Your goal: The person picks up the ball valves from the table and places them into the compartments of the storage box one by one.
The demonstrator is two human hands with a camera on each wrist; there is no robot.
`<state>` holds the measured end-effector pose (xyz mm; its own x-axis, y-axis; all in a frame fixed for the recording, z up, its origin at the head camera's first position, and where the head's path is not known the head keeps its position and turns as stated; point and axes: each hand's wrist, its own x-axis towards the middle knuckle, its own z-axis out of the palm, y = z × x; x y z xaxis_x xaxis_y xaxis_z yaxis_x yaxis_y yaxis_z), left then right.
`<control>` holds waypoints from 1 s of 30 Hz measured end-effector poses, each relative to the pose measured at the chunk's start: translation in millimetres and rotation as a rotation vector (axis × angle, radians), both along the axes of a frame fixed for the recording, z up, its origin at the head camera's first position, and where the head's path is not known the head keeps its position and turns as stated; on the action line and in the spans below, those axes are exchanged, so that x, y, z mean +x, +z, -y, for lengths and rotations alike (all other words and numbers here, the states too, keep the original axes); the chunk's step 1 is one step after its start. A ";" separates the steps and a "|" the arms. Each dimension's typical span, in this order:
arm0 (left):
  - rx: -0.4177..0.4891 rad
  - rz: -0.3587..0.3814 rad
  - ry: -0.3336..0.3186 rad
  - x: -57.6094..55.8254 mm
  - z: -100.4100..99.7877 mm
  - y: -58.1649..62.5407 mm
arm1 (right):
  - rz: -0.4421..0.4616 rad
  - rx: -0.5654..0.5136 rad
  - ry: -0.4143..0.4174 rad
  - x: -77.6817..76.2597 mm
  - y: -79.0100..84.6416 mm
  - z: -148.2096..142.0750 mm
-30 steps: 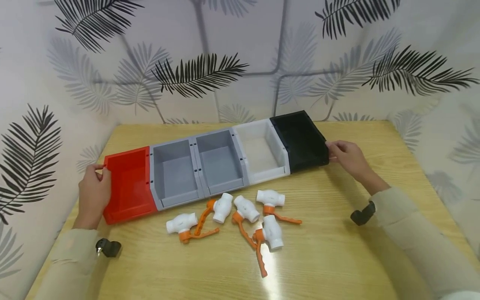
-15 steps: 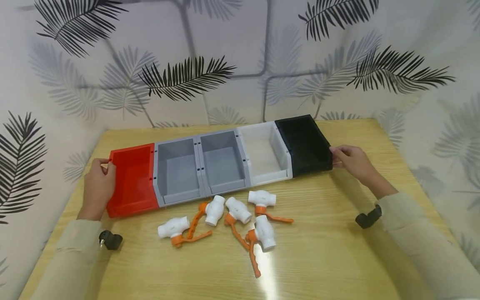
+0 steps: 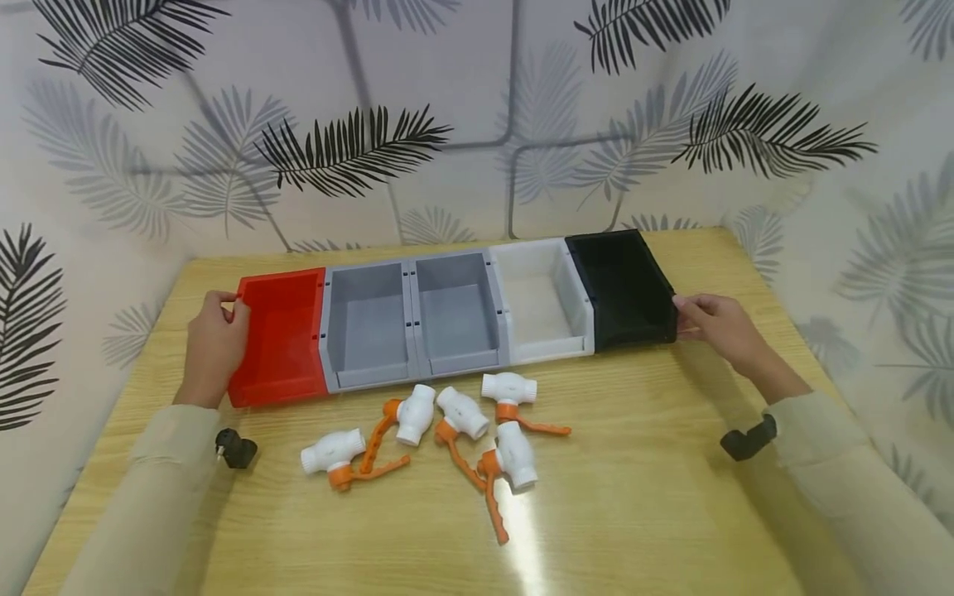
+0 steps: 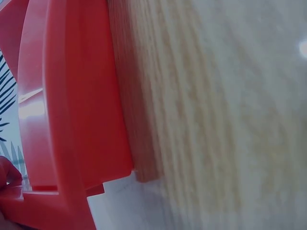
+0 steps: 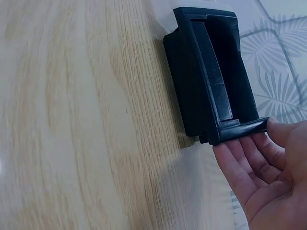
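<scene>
Five-part row aside, several joined open bins lie across the table: a red bin (image 3: 279,335), two grey bins (image 3: 368,323), (image 3: 456,310) in the middle, a white bin (image 3: 538,302) and a black bin (image 3: 622,290). At the left end my left hand (image 3: 216,343) grips the red bin's outer rim; in the left wrist view only a bit of that hand shows at the edge. My right hand (image 3: 719,327) pinches the black bin's outer rim, thumb on top and fingers beneath in the right wrist view. All bins look vacant inside.
In front of the row lie several white ball valves (image 3: 514,455) with orange handles, close together on the wooden table (image 3: 633,497). A patterned cloth wall (image 3: 462,83) stands right behind the table's back edge.
Both hands have shifted the bin row rightward, its red end swinging toward the back so the row sits straighter. The grips stay the same. The head view has turned slightly; the valves lie as before.
</scene>
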<state>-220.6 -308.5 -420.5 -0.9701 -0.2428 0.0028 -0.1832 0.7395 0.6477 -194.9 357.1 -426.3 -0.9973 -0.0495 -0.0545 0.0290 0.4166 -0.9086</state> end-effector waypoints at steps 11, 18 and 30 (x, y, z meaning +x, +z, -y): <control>-0.038 -0.018 -0.033 -15.9 -11.4 -1.4 | 0.023 -0.094 0.018 9.7 3.8 -14.1; -0.028 -0.049 -0.046 -22.9 -16.8 -1.0 | -0.020 -0.167 -0.039 6.8 7.6 -14.1; -0.036 -0.043 -0.045 -42.5 -15.5 -1.8 | 0.046 -0.224 -0.075 -0.6 7.2 -15.3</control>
<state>-263.1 -293.0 -422.3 -0.9787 -0.1983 0.0523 -0.1224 0.7695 0.6268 -195.5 372.4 -419.1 -0.9953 0.0089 -0.0962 0.0960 0.1999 -0.9751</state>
